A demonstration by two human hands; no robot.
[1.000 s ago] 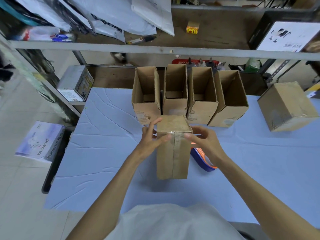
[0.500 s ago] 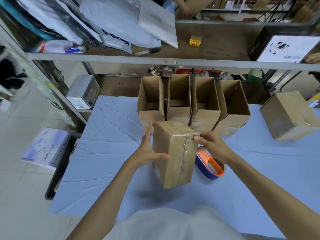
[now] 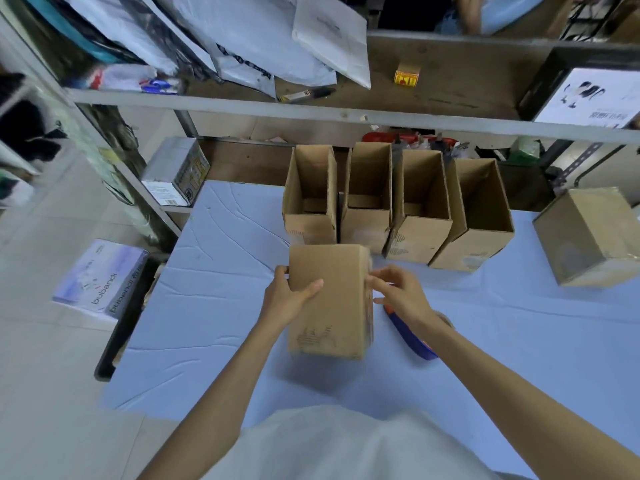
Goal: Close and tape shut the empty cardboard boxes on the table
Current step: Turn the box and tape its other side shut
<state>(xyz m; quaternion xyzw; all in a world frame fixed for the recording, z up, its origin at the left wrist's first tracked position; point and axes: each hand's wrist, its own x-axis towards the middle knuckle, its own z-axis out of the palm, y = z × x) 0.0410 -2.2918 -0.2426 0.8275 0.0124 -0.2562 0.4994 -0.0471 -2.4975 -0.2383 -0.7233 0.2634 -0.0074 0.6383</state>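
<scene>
Blue cloth covers the counter (image 3: 207,271), with four open boxes (image 3: 398,209) lined up along its far edge and a closed box (image 3: 588,237) off to the right. My left grip (image 3: 287,296) clamps a taped box (image 3: 329,306) held above the cloth, near the middle, with the thumb across its face. My right grip (image 3: 398,292) touches its right edge, but whether it clamps, I cannot tell.

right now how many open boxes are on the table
4, in a row at the table's back: leftmost box, second box, third box, fourth box. The held box and far-right box are closed; none seems hidden.
</scene>
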